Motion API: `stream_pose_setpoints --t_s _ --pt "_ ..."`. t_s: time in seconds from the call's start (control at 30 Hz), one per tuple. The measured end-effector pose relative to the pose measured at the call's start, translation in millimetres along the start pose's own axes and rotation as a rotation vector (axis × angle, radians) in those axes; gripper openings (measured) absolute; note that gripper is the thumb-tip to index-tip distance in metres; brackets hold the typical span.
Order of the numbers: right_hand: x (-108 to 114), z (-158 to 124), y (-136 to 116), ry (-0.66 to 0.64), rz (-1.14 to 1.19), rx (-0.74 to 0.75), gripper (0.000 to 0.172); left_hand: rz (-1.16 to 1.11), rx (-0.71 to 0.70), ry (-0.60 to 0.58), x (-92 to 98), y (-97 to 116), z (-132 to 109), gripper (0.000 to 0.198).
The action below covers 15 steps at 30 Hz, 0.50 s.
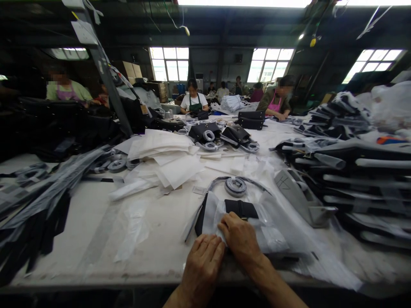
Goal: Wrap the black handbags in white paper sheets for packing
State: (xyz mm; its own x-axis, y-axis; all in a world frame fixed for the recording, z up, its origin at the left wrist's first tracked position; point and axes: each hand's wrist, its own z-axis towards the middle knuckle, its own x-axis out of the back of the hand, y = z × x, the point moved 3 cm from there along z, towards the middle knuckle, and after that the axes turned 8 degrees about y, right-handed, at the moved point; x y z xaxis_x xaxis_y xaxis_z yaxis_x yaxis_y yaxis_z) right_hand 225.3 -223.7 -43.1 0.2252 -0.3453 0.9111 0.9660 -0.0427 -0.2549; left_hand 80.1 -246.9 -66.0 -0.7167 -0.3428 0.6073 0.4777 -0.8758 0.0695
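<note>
A black handbag (pixel 201 220) lies at the table's front edge, mostly covered by translucent white wrapping sheet (pixel 276 239). Its dark flap (pixel 240 208) shows through at the middle. Behind it the handle arches over a coiled, wrapped strap (pixel 235 186). My left hand (pixel 204 261) grips the bag's near left edge with its fingers curled together. Just right of it, my right hand (pixel 240 237) is closed, fingertips bent down on the wrapping below the flap. What lies under the fingertips is hidden.
A grey tape dispenser (pixel 300 196) stands right of the bag, beside a tall stack of wrapped black pieces (pixel 362 184). White sheets (pixel 170 154) are piled behind. Black strips (pixel 48 214) lie left, near a metal post (pixel 107 68). Co-workers (pixel 194 100) sit across the table.
</note>
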Motion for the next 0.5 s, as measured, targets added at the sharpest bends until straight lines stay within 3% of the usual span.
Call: stream_pose_setpoints --t_s 0.17,0.3,0.4,0.5 --pt "-2 3 -2 0.050 0.027 -0.001 0.011 0.079 0.017 -0.019 -4.7 2 -8 0.039" --pt "32 2 4 0.217 0.396 0.071 0.011 0.096 0.040 -0.036 -5.8 3 -9 0.040" --pt "81 -5 47 0.326 0.553 -0.070 0.021 0.106 0.040 -0.067 -7.6 2 -10 0.043" --pt "130 -19 124 0.438 0.406 -0.367 0.031 0.143 -0.026 -0.016 -7.8 -2 -11 0.042"
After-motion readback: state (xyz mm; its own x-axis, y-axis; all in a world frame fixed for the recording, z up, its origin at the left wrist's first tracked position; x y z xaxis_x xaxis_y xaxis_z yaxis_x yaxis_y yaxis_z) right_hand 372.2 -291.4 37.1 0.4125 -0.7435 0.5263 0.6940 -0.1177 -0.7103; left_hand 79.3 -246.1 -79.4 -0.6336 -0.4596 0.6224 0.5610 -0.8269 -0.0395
